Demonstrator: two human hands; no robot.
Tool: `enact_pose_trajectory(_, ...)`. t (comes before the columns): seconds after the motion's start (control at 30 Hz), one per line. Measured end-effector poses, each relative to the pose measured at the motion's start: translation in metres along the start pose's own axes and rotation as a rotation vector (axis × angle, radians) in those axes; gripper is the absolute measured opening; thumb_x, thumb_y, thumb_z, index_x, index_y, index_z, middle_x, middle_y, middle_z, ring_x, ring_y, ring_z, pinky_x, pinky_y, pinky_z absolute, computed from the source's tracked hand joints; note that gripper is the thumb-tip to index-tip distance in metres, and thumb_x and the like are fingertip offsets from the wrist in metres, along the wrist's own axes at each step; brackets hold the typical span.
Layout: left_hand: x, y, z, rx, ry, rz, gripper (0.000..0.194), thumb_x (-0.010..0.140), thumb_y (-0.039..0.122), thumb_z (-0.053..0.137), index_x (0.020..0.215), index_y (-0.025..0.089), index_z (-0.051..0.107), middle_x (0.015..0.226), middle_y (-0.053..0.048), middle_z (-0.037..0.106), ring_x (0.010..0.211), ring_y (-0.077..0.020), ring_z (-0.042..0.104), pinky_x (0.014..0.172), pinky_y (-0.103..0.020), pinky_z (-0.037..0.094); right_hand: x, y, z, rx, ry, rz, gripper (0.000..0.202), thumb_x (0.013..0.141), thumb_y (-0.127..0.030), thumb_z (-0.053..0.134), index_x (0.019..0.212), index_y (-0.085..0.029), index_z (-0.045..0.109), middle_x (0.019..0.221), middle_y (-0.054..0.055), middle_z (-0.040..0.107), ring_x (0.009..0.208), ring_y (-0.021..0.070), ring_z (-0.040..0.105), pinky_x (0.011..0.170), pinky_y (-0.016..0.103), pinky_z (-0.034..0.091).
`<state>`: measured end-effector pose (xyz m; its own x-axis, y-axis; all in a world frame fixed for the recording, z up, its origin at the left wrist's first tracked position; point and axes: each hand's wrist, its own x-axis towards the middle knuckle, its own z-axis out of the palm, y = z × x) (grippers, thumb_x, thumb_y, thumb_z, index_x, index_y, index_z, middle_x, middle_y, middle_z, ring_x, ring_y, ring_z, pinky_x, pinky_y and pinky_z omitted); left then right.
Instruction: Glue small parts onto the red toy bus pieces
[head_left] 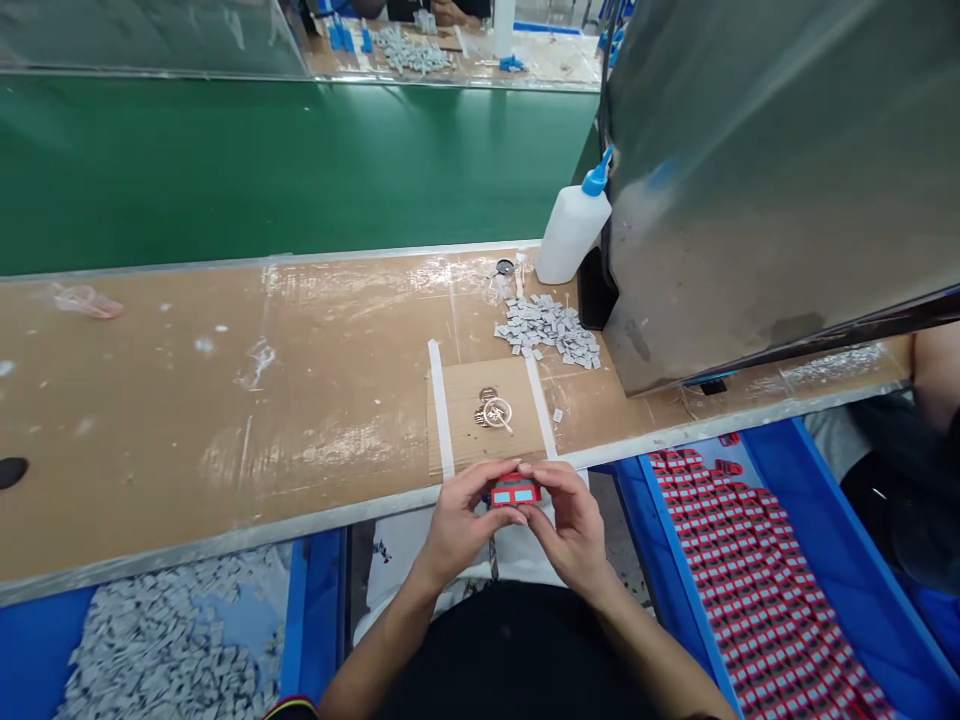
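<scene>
Both hands hold one small red part with two pale rectangular windows, just off the table's front edge. My left hand pinches its left end between thumb and fingers. On the opposite end, my right hand grips it the same way. Beyond the hands, a cardboard piece lies between white tape strips, with a small round clear dish on it. Behind that is a pile of small grey pieces. One loose grey piece lies right of the cardboard.
A white bottle with a blue nozzle stands behind the pile, beside a large grey panel. Blue bins hold red parts at right and grey pieces at left. A person's arm shows at far right.
</scene>
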<state>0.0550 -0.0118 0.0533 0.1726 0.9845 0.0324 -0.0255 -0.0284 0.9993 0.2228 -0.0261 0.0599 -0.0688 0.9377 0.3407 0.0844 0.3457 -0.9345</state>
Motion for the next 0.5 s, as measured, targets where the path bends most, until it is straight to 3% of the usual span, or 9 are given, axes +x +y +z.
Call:
enact_pose_trajectory(0.1,0.007,-0.008,-0.011,0.029,-0.015,-0.015,0.047,0.082,0.051,0.08,0.114,0.017,0.077,0.114,-0.015,0.079,0.105,-0.0287,0.075,0.09,-0.038,0.062,0.01,0.006,-0.011,-0.122,-0.092,0.001,0.045,0.097,-0.017,0.061,0.139,-0.03,0.052,0.124,0.011,0.069,0.117,0.025,0.067,0.098,0.045,0.058)
enact_pose_trajectory(0.23,0.015,-0.013,-0.022,0.092,-0.045,0.01,0.037,0.086,0.043,0.079,0.113,0.018,0.074,0.115,-0.014,0.079,0.103,-0.026,0.074,0.089,-0.035,0.06,0.041,0.02,-0.02,-0.285,-0.093,-0.039,0.043,0.095,-0.018,0.063,0.136,-0.029,0.056,0.108,0.008,0.069,0.091,0.021,0.068,0.079,0.036,0.059)
enact_pose_trajectory(0.3,0.018,-0.013,-0.024,0.111,-0.055,0.004,0.035,0.087,0.043,0.078,0.11,0.017,0.074,0.106,-0.012,0.079,0.093,-0.0233,0.074,0.083,-0.032,0.06,0.056,0.026,-0.018,-0.315,-0.157,-0.039,0.038,0.096,-0.019,0.062,0.133,-0.028,0.06,0.098,0.006,0.069,0.081,0.0195,0.066,0.072,0.033,0.058)
enact_pose_trajectory(0.4,0.021,-0.011,-0.023,0.127,-0.055,-0.016,0.035,0.086,0.044,0.078,0.107,0.016,0.073,0.095,-0.009,0.077,0.083,-0.021,0.071,0.076,-0.029,0.057,0.071,0.03,-0.009,-0.366,-0.234,-0.066,0.025,0.098,-0.02,0.06,0.12,-0.027,0.069,0.092,0.006,0.069,0.08,0.0203,0.066,0.071,0.033,0.057)
enact_pose_trajectory(0.5,0.022,-0.009,-0.023,0.158,-0.045,-0.024,0.03,0.087,0.041,0.077,0.104,0.016,0.073,0.092,-0.008,0.077,0.08,-0.0199,0.07,0.073,-0.028,0.056,0.079,0.031,-0.001,-0.43,-0.199,-0.119,0.021,0.1,-0.021,0.056,0.11,-0.027,0.074,0.089,0.006,0.069,0.081,0.0198,0.066,0.072,0.032,0.056)
